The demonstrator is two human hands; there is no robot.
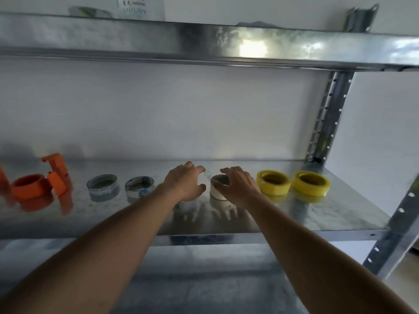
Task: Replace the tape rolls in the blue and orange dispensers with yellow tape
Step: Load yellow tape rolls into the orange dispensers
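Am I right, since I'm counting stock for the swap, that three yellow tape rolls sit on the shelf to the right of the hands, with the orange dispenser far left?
Not quite: the head view shows two yellow tape rolls, not three. They do sit on the shelf to the right of the hands, and the orange dispenser is far left.

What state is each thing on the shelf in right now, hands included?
Orange dispenser: on the shelf, hub looks empty.
Two grey rolls: lying flat, untouched.
White roll: flat, right hand grips it.
Left hand: open, holding nothing.
Two yellow rolls: flat, side by side, untouched.
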